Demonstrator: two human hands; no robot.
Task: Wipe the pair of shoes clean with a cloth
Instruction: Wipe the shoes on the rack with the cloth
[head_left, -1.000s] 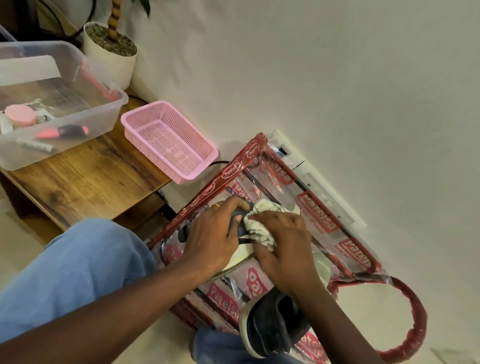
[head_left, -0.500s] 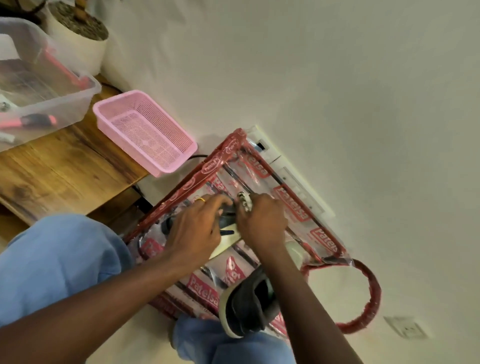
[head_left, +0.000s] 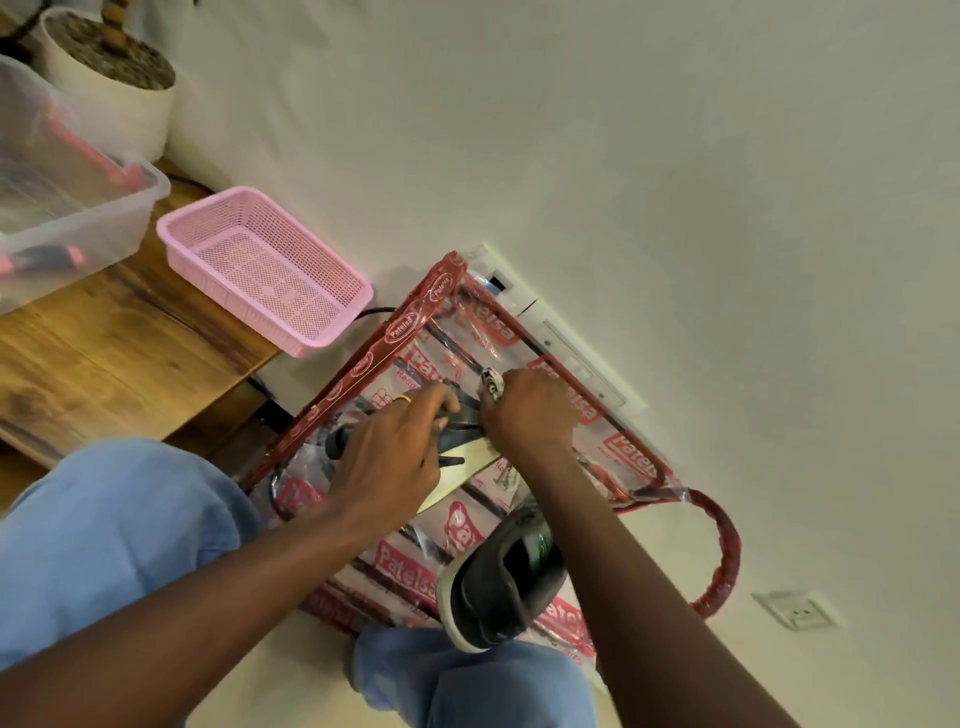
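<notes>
Since a second before, the cloth (head_left: 492, 383) had gone from a loose bunch spread over the shoe (head_left: 460, 441) to a small tuft poking out above the right hand (head_left: 530, 410), which had slid towards the shoe's far end. That hand's grip was curled tight round the cloth. The left hand (head_left: 387, 457) held the shoe's near part, fingers wrapped over the dark upper, steadying it on the plastic bag (head_left: 395, 558). On the same bag, nearer the knees, lay the other shoe (head_left: 498, 587), untouched. Both shoes looked light, with a soft upper likely to give under pressure and a stiffer pale sole, so sole edge and heel seemed the firmer places to hold. The glossy bag beneath probably let them slide.
</notes>
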